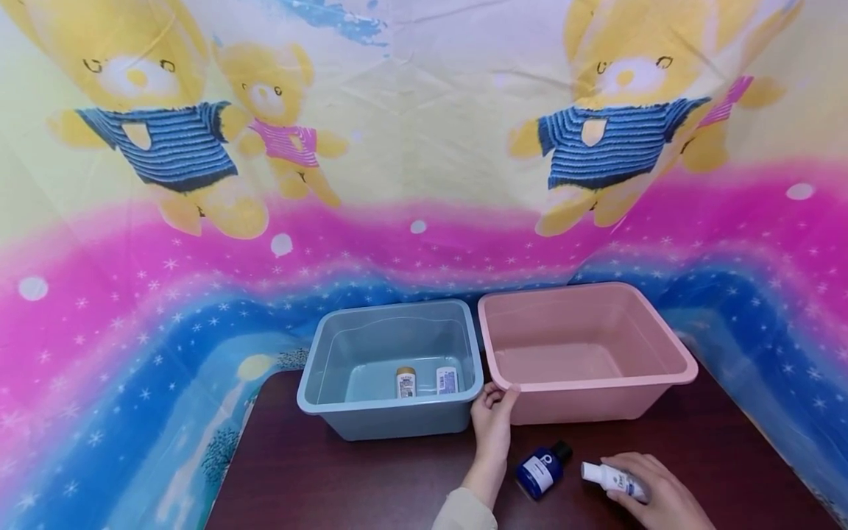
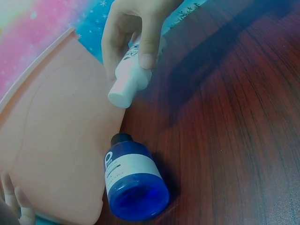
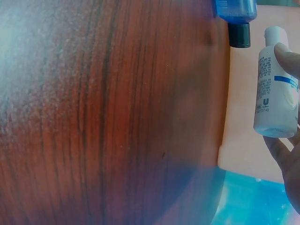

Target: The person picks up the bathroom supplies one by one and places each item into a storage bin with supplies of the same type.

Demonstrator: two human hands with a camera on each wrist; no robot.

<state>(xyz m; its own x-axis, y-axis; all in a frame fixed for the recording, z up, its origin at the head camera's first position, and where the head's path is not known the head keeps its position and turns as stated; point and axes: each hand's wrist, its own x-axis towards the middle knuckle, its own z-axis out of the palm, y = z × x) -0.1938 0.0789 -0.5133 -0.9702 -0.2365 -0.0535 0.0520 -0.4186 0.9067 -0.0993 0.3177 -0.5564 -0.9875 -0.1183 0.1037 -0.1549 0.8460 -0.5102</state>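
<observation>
White cylindrical plastic bottle (image 1: 616, 480): pinched in right grip (image 1: 659, 489), over counter (image 1: 371, 486). Probably light, stiff, slightly slippery; best held mid-body. Blue translucent bottle (image 1: 538, 472): left of right grip. Left grip (image 1: 492, 425): at pink plastic basin (image 1: 589, 405) corner; clasp cannot be told.

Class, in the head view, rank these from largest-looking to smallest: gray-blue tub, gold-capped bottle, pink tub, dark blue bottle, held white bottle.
1. Pink tub
2. Gray-blue tub
3. Dark blue bottle and held white bottle: unranked, as the right hand hides part of the latter
4. Gold-capped bottle
</observation>
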